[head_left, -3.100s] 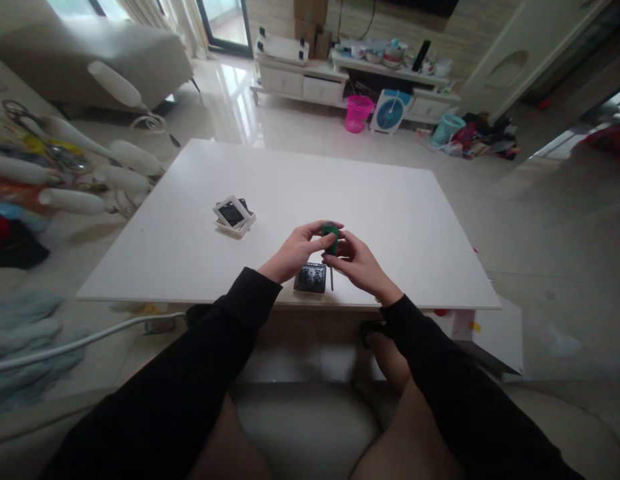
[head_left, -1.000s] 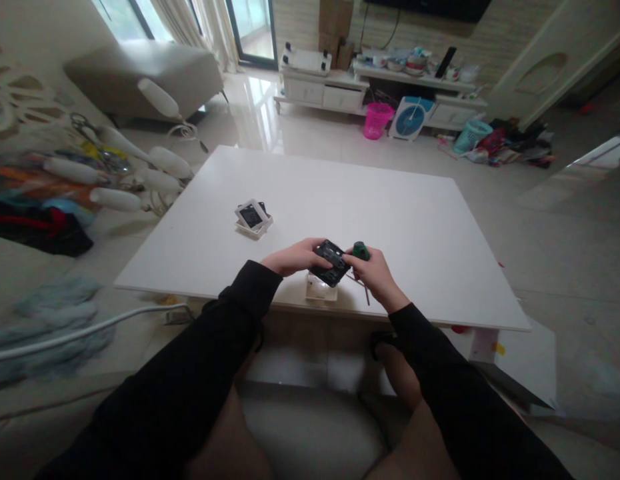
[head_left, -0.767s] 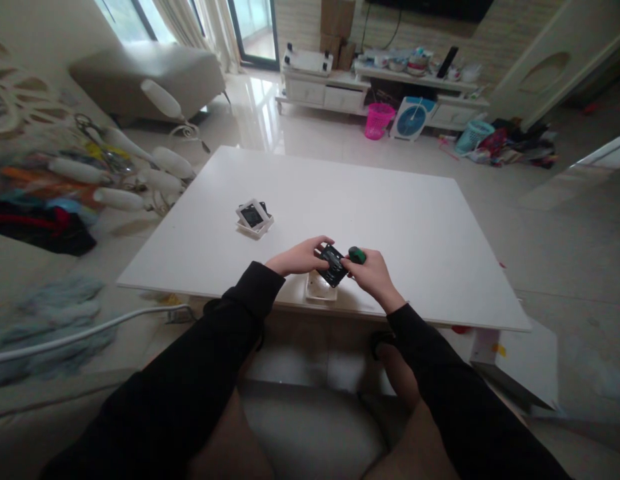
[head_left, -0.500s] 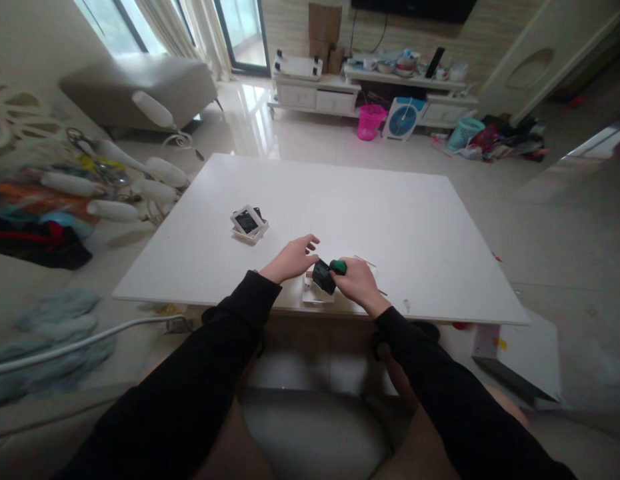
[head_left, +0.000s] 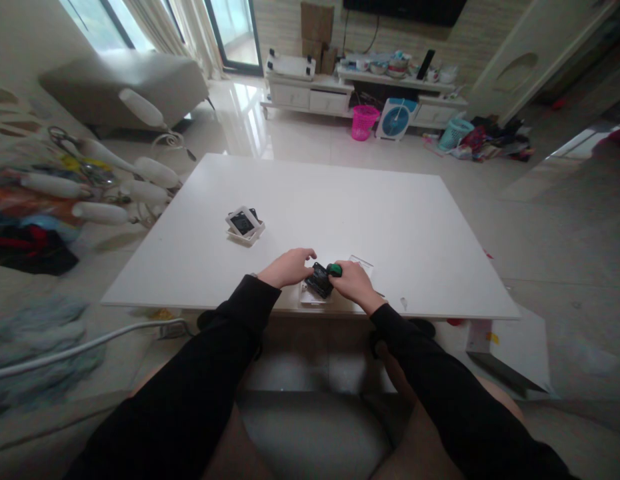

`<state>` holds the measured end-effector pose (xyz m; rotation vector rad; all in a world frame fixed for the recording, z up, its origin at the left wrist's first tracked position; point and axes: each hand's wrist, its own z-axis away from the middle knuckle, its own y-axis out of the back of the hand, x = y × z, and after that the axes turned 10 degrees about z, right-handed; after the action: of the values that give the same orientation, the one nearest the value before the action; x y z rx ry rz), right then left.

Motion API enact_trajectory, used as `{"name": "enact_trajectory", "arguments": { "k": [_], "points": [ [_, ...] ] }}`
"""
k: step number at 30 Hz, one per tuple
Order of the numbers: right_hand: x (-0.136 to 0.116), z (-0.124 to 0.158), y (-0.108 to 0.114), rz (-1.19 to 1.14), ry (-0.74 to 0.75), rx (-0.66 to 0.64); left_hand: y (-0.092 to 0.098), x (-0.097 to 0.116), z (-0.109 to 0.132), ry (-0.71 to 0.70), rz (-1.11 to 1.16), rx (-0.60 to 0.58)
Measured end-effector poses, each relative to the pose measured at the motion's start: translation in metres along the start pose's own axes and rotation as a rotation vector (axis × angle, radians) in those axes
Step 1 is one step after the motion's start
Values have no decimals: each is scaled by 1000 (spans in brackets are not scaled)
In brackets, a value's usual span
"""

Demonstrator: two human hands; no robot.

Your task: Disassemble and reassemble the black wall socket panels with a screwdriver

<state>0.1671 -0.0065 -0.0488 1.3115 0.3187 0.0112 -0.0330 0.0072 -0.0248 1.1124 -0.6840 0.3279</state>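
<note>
My right hand is closed around a screwdriver with a green-and-black handle; its shaft cannot be made out. Just left of the handle lies a black plastic module, tilted over a small white box at the table's near edge. My left hand reaches in from the left, with the thumb at the module's left edge and the fingers apart above it. Whether the thumb presses on the module is hard to tell. Beyond the right hand lies a thin clear-and-white piece.
On the white table, a white frame with a black insert rests on another white box at the left. A small clear item lies near the front edge at the right. Lamp arms with white shades stand off the table's left side.
The black module has come down lower and flatter over the white box. My left hand has moved down towards it, fingers less raised. The whole view has shifted slightly.
</note>
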Motion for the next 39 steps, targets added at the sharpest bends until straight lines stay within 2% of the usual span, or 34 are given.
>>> {"name": "enact_trajectory", "arguments": {
  "k": [4, 7, 12, 15, 17, 22, 24, 28, 33, 39],
  "points": [
    [2, -2, -3, -48, -25, -16, -5, -7, 5, 50, -200, -136],
    [5, -3, 1, -148, -19, 52, -11, -12, 7, 75, -252, -184],
    [21, -6, 22, -419, -57, 366, -23, -16, 6, 114, -226, -202],
    [40, -11, 35, -447, -114, 509, -29, -16, 6, 108, -209, -215],
    [56, -15, 38, -371, -120, 462, -31, -16, 6, 119, -221, -223],
    [87, -19, 24, -4, -165, 44, -35, -12, 9, 143, -331, -224],
    [89, -18, 14, 84, -181, -47, -39, -9, 10, 165, -374, -213],
    [83, -14, 0, 165, -158, -63, -48, 3, 14, 235, -394, -191],
    [72, -15, -8, 191, -198, -57, -53, 21, 18, 351, -377, -174],
    [70, -23, -20, 161, -265, -82, -54, 27, 20, 332, -330, -155]
  ]
}}
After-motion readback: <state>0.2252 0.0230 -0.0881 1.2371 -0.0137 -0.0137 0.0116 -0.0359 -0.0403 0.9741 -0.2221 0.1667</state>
